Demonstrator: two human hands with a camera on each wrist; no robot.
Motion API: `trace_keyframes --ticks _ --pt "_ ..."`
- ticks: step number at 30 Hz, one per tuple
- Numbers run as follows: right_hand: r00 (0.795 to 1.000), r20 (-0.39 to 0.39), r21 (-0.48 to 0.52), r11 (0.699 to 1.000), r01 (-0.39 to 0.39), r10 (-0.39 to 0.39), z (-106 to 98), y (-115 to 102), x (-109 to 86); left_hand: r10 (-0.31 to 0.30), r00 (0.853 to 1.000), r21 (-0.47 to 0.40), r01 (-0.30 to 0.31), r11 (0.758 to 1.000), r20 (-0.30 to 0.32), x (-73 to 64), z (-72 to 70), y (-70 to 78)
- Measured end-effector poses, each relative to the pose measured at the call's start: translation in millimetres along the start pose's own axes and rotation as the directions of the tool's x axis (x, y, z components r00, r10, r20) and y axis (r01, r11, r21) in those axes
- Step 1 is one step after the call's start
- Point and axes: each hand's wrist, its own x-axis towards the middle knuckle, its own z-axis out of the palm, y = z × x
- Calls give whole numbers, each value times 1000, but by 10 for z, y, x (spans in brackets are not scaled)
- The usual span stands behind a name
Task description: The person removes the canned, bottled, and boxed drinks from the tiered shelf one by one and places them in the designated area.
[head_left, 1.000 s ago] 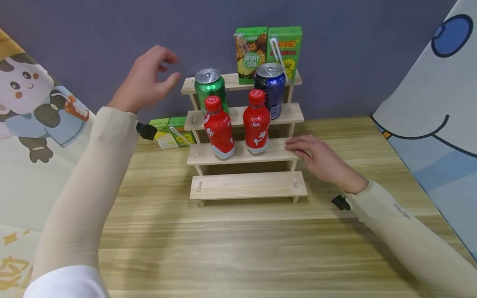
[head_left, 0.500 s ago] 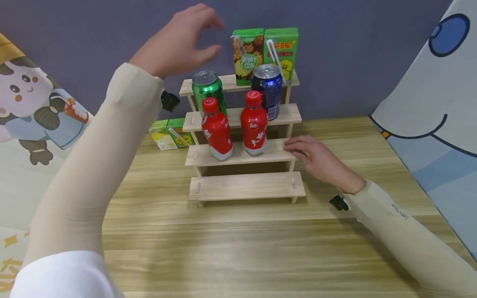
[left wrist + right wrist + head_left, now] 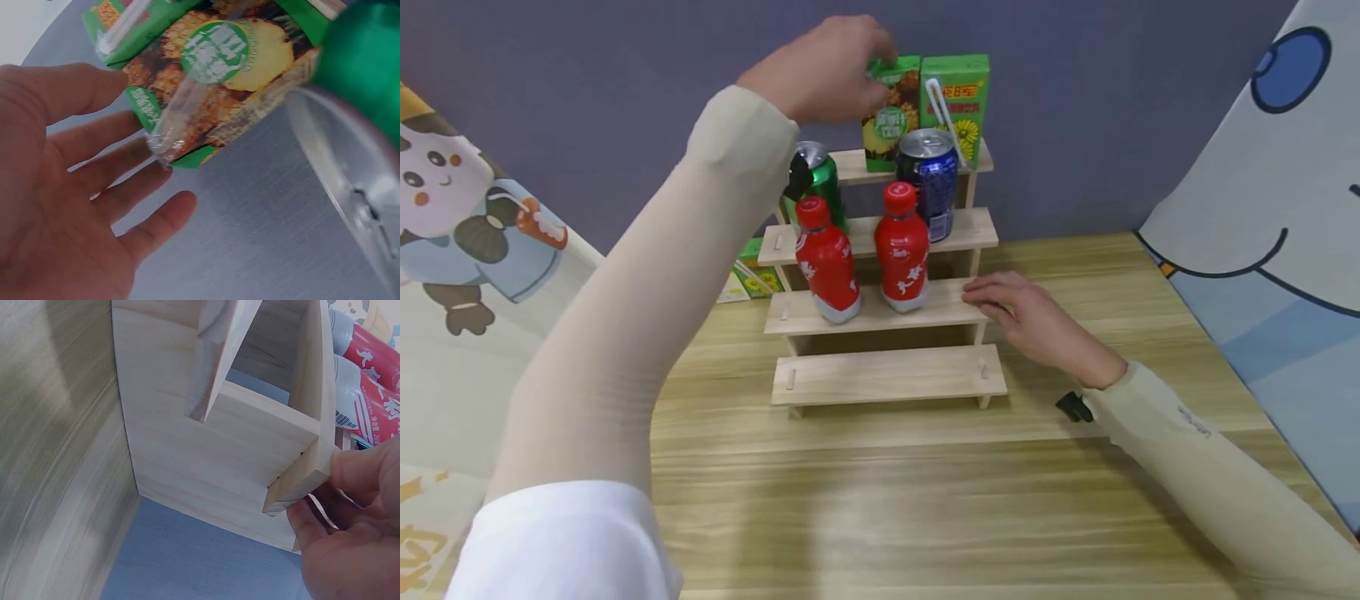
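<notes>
My left hand (image 3: 831, 75) is at the top left corner of a green pineapple juice box (image 3: 891, 121) on the top tier. In the left wrist view the thumb lies near the box's corner and the fairly straight fingers (image 3: 134, 194) reach past its edge; firm contact cannot be told. With thumb above and fingers below, my right hand (image 3: 1030, 321) pinches the right end of a tier of the wooden step shelf (image 3: 887, 375). In the right wrist view this shelf end (image 3: 303, 472) sits between thumb and fingers.
Beside the juice box stands a green chrysanthemum drink box (image 3: 958, 100) with a straw. A blue can (image 3: 934, 179) and a green can (image 3: 827, 183) share the tier below. Two red bottles (image 3: 904, 250) stand lower. More drink boxes (image 3: 752, 275) are left of the shelf on the table (image 3: 880, 500).
My left hand has moved right, past the green can, to the pineapple juice box. The right hand stays at the shelf end. The view has shifted slightly.
</notes>
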Motion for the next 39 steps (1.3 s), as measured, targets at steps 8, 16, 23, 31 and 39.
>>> trace_keyframes --ticks 8,16,23,31,39 --pt "1000 0 -23 1000 -15 15 -8 -7 0 -21 1000 -4 21 1000 7 -7 44 -24" --pt "1000 0 -19 1000 -11 11 7 1 1 -23 1000 16 23 1000 5 -7 55 2" --pt "1000 0 -8 1000 -12 12 12 2 1 26 999 66 -25 998 -20 -43 19 46" --pt "1000 4 4 1000 -14 14 20 -12 3 65 998 106 -64 992 -7 -72 -11 52" --pt "1000 4 -2 1000 -11 11 41 3 14 77 996 77 -73 994 -53 -125 3 -13"
